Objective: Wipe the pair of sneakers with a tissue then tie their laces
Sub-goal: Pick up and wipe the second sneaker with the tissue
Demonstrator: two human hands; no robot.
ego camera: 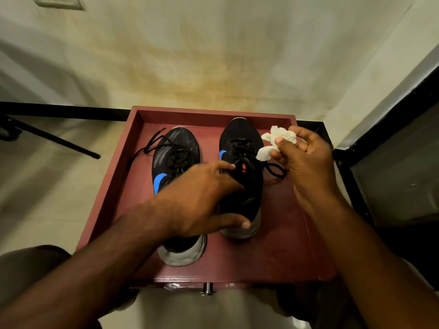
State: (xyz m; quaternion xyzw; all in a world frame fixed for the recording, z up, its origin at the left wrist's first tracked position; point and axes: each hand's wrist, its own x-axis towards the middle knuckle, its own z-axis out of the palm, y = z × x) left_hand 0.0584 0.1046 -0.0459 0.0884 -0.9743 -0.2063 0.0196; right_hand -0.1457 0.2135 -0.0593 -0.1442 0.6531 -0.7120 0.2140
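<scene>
Left arm: reaches in from 7 o'clock, forearm slanting up toward the middle of the tray [292,252].
Left hand [202,198]: spread wide over the right sneaker [241,176]; its forefinger lies by the tongue at the laces, its thumb presses the pale heel sole, and the fingers curl round the collar, gripping it.
Right arm: comes in from 5 o'clock, wrist bent toward 11 o'clock.
Right hand [306,160]: narrow, thumb and fingertips pinching a crumpled white tissue [275,142], raised just beside the right sneaker's toe, at its 2 o'clock.
Left sneaker [174,153]: black with a blue mark, toe toward 12 o'clock, heel partly under the left forearm, laces loose and trailing toward 10 o'clock.
Tray: dark red, both sneakers side by side in it.
</scene>
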